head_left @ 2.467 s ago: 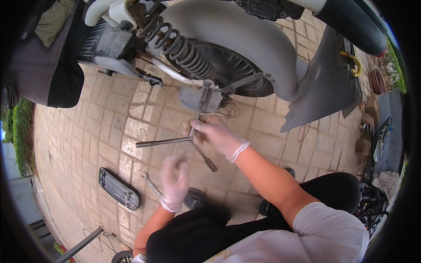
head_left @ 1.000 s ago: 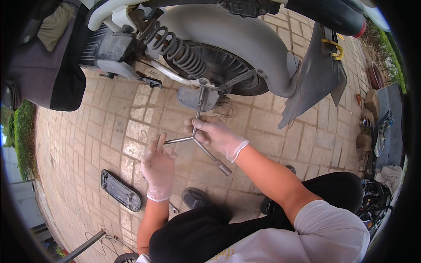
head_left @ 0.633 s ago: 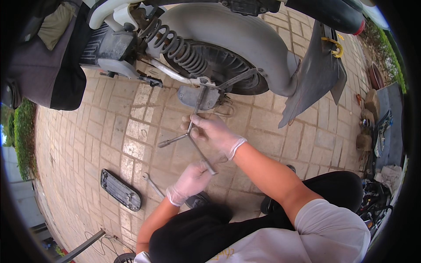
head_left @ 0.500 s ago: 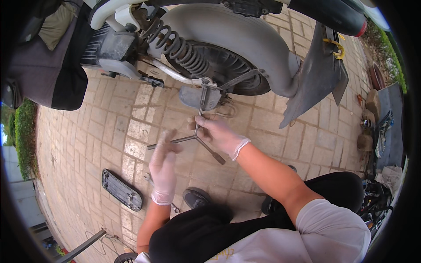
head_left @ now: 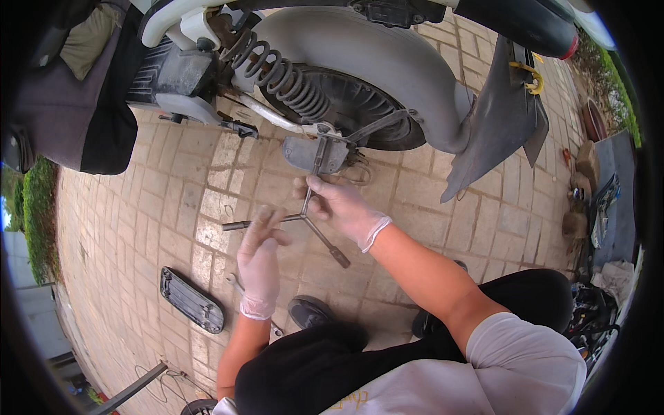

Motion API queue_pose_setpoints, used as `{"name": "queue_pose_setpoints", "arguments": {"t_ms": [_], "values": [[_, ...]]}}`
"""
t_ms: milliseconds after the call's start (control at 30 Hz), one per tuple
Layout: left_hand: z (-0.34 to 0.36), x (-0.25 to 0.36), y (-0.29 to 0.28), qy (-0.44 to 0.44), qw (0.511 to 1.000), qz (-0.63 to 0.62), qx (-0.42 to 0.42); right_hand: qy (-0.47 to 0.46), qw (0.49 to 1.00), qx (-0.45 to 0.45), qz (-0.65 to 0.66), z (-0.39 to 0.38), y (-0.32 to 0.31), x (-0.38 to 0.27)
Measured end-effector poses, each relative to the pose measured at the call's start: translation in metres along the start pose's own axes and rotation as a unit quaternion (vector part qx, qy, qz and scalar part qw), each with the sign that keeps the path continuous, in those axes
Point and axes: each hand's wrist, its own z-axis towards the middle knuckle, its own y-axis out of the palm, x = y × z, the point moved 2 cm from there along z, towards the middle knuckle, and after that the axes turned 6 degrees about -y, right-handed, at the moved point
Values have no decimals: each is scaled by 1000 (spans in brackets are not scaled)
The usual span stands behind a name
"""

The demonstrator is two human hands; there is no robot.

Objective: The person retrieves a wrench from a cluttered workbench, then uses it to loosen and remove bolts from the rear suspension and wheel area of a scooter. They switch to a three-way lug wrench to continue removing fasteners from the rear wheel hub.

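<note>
A three-armed Y socket wrench (head_left: 320, 237) reaches up to the rear axle area (head_left: 322, 131) of a scooter, its far end at the hub beside the wheel. My right hand (head_left: 339, 205), in a thin clear glove, pinches the shaft of that wrench just above where the arms meet. My left hand (head_left: 259, 259), gloved the same way, is beside the wrench's left arm with its fingers apart; it seems not to grip it, though the fingers overlap the arm in view. A grey metal box (head_left: 301, 153) hangs behind the wrench's tip.
Ahead stand the scooter's rear wheel (head_left: 363, 104), coil spring (head_left: 290, 83) and mudguard flap (head_left: 484, 124). On the paving lie a black oblong cover (head_left: 192, 299) and a spanner (head_left: 277, 330), partly hidden by my left arm. Bricks and odds and ends (head_left: 577, 200) line the right side.
The wrench has turned about its shaft: its left arm has swung outward and its lower right arm has shifted left. Both hands stay nearly in place.
</note>
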Motion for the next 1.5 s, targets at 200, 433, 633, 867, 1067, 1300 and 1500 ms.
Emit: {"name": "queue_pose_setpoints", "arguments": {"t_ms": [200,433,633,867,1067,1300,1500], "values": [[7,-22,11,-194,805,549,-112,-24,999,-17,27,-1,1,-1],[-11,4,15,-25,975,160,-150,-12,999,3,32,0,6,-2],[10,-7,2,130,875,466,9,-9,999,7,41,1,7,-2],[7,-40,21,-160,951,264,-10,-14,999,21,32,-5,11,2],[6,-47,15,-293,954,-39,-45,-7,996,36,-79,-18,6,5],[-8,-55,11,-310,946,-83,-45,-16,988,71,-139,-36,3,15],[-10,-51,16,-284,957,52,-14,-44,987,84,-127,-37,-3,13]]}}
